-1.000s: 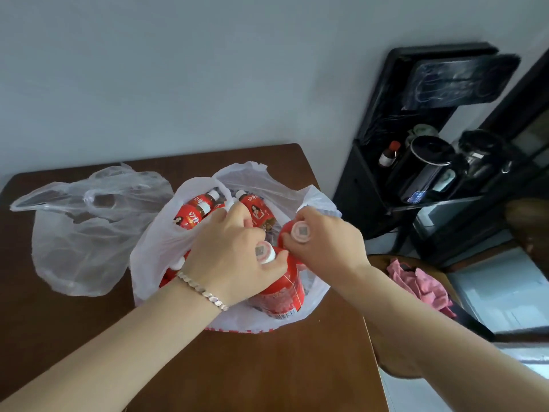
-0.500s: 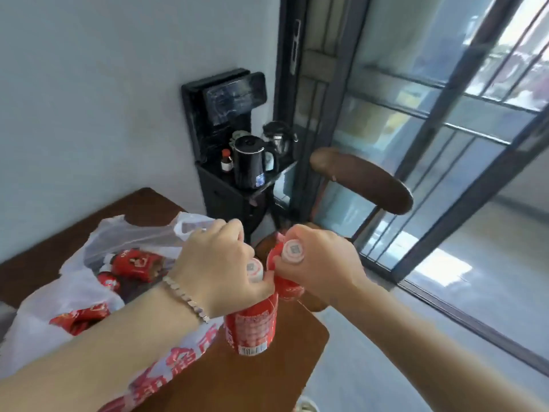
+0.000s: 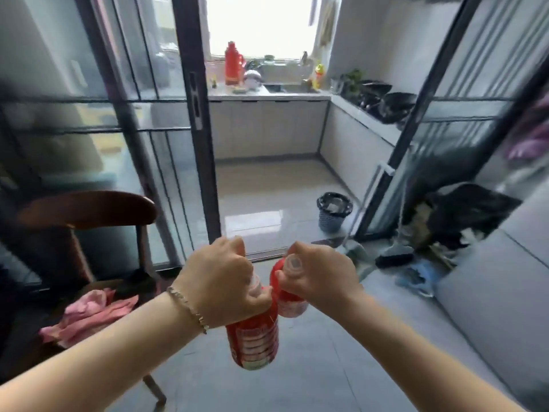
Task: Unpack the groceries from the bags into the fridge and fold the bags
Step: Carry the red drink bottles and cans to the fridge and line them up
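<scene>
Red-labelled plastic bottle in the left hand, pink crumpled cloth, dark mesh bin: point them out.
Red-labelled plastic bottle (image 3: 252,343): head view, label.
Pink crumpled cloth (image 3: 86,316): head view, middle folds.
Dark mesh bin (image 3: 331,220): head view, side wall.

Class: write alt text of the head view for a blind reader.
The left hand grips a red-labelled plastic bottle by its neck and the right hand a second red bottle, above a grey tiled floor. Ahead, a black-framed glass doorway opens onto a kitchen counter.

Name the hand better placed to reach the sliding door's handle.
Left, probably: the left hand is nearer the handle than the right hand. Both grip red bottles, so neither is free.
</scene>
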The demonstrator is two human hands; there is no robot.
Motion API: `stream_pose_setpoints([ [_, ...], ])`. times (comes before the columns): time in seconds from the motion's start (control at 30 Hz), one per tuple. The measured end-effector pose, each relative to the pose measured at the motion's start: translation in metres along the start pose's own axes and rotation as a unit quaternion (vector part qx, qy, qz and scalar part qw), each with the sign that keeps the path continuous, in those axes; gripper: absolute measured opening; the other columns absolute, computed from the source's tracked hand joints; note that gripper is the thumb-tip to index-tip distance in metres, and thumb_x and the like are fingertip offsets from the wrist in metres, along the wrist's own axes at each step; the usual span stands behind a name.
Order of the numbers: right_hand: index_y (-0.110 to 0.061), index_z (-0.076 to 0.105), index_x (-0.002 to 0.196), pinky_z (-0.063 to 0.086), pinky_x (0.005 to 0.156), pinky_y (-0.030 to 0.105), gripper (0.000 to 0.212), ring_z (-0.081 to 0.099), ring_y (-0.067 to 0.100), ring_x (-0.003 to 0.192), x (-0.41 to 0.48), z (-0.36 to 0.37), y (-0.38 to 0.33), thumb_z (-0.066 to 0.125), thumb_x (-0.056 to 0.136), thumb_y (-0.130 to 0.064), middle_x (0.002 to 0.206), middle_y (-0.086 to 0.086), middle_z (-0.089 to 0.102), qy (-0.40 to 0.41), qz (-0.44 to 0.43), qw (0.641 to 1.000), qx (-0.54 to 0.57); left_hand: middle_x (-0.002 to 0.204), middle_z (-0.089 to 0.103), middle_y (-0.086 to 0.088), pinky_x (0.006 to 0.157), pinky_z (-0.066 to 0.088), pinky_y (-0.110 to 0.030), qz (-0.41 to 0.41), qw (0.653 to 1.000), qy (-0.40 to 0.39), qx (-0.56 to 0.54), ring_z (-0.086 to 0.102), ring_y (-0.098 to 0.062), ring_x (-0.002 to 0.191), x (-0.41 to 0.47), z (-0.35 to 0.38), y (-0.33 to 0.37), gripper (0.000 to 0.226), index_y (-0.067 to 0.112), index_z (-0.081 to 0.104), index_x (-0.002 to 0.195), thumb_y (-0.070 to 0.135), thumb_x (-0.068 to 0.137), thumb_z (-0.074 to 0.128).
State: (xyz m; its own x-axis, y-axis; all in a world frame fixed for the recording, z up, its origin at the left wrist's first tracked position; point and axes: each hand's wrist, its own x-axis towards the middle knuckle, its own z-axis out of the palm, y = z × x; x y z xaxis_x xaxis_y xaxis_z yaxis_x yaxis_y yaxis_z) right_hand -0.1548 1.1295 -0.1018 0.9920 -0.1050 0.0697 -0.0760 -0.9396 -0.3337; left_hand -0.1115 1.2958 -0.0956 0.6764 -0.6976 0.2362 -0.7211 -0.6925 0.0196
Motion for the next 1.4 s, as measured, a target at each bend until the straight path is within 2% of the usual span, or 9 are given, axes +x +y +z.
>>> stream_pose_setpoints([
  [0.23,-0.022,0.058,0.096,0.033,0.066,0.025,0.031,0.06,0.019,0.093,-0.051,-0.082,0.213,0.058,0.08,-0.049,0.096,-0.002,0.065,0.046,0.143,0.989,-0.014,0.085,0.053,0.008,0.063,0.044,-0.016,0.138,0.989,-0.025,-0.054,0.048,-0.008,0.073,0.156,0.049,0.18,0.08,0.019,0.065,0.072,0.069,0.055,0.006],
  [0.33,-0.023,0.058,0.094,0.033,0.065,0.026,0.028,0.06,0.021,0.092,-0.074,-0.119,0.295,0.06,0.079,-0.047,0.094,-0.003,0.066,0.075,0.211,0.974,-0.01,0.083,0.046,0.012,0.055,0.034,-0.01,0.192,0.978,-0.03,-0.077,0.044,-0.005,0.068,0.22,0.058,0.261,0.073,0.021,0.062,0.069,0.073,0.058,0.011],
  [0.47,-0.023,0.057,0.089,0.042,0.068,0.029,0.024,0.061,0.025,0.087,-0.098,-0.158,0.386,0.063,0.077,-0.042,0.09,-0.002,0.066,0.117,0.308,0.944,0.009,0.086,0.052,0.007,0.061,0.045,-0.021,0.24,0.968,-0.016,-0.073,0.052,-0.008,0.071,0.293,0.069,0.355,0.085,0.015,0.06,0.067,0.077,0.054,0.003],
  [0.53,-0.02,0.058,0.088,0.044,0.068,0.03,0.025,0.061,0.026,0.085,-0.106,-0.179,0.43,0.064,0.076,-0.041,0.087,-0.001,0.066,0.145,0.347,0.926,0.01,0.085,0.052,0.006,0.061,0.044,-0.021,0.267,0.961,-0.013,-0.072,0.051,-0.009,0.071,0.332,0.075,0.402,0.08,0.015,0.059,0.065,0.077,0.059,0.009],
  [0.67,-0.02,0.061,0.087,0.047,0.07,0.029,0.026,0.062,0.023,0.085,-0.115,-0.219,0.513,0.067,0.073,-0.042,0.087,-0.002,0.068,0.188,0.41,0.892,0.025,0.085,0.049,0.005,0.061,0.038,-0.022,0.326,0.939,-0.028,-0.102,0.049,-0.012,0.073,0.406,0.087,0.492,0.053,0.02,0.051,0.059,0.068,0.078,0.04],
  [0.97,-0.025,0.054,0.075,0.037,0.059,0.026,0.018,0.059,0.021,0.078,-0.103,-0.33,0.697,0.064,0.074,-0.041,0.075,-0.006,0.061,0.277,0.515,0.811,-0.02,0.087,0.05,0.004,0.068,0.037,-0.023,0.446,0.883,0.004,-0.147,0.049,-0.016,0.077,0.588,0.091,0.676,0.05,0.019,0.041,0.053,0.063,0.078,0.046],
  [1.17,-0.015,0.054,0.07,0.039,0.057,0.03,0.033,0.057,0.022,0.07,-0.098,-0.406,0.803,0.064,0.072,-0.047,0.068,-0.004,0.058,0.357,0.538,0.763,-0.038,0.084,0.05,0.005,0.063,0.037,-0.024,0.458,0.871,0.003,-0.178,0.051,-0.015,0.071,0.689,0.071,0.782,0.05,0.02,0.044,0.053,0.064,0.077,0.044],
  [1.3,-0.017,0.048,0.066,0.033,0.05,0.029,0.03,0.049,0.014,0.058,-0.094,-0.433,0.876,0.063,0.076,-0.041,0.062,-0.006,0.054,0.444,0.535,0.718,-0.022,0.065,0.049,0.008,0.046,0.034,-0.022,0.418,0.885,0.031,-0.204,0.048,-0.007,0.054,0.746,0.065,0.844,0.047,0.019,0.044,0.056,0.061,0.08,0.045],
  [1.4,-0.017,0.053,0.07,0.036,0.052,0.027,0.025,0.05,0.013,0.061,-0.083,-0.455,0.929,0.062,0.079,-0.039,0.066,-0.006,0.055,0.488,0.516,0.703,-0.03,0.061,0.048,0.004,0.047,0.032,-0.024,0.399,0.892,0.055,-0.206,0.047,-0.011,0.054,0.785,0.064,0.886,0.051,0.017,0.041,0.052,0.059,0.082,0.043],
])
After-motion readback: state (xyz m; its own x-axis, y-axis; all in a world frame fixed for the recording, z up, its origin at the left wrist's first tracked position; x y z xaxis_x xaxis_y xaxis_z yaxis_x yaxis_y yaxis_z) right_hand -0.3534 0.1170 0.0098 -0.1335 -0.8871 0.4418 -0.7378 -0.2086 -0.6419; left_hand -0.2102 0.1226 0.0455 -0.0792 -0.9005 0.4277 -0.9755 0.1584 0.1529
